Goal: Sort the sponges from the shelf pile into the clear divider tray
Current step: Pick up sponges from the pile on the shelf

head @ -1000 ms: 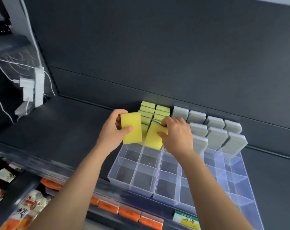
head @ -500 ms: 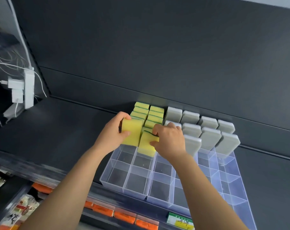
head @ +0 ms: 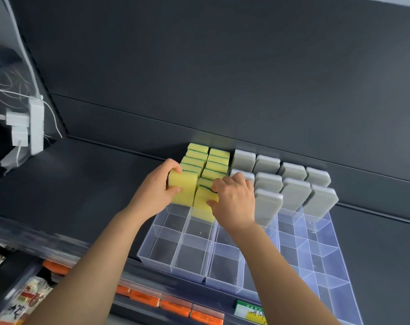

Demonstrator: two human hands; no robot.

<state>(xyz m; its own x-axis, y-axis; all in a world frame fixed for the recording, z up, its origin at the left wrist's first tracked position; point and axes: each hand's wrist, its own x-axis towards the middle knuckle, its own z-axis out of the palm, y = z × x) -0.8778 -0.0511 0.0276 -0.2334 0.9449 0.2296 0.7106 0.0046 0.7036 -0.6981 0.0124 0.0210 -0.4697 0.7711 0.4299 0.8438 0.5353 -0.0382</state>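
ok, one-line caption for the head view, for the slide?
Left hand and right hand each seat a yellow sponge upright in the clear divider tray, beside grey sponges.

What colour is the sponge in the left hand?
Yellow; the sponge in the left hand shows best in the head view.

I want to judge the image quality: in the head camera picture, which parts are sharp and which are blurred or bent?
Head view: both hands, left hand and right hand, the yellow sponges and the clear divider tray look sharp; the lower shelf edge at bottom left is smeared; the wide-angle lens bends the wall seam.
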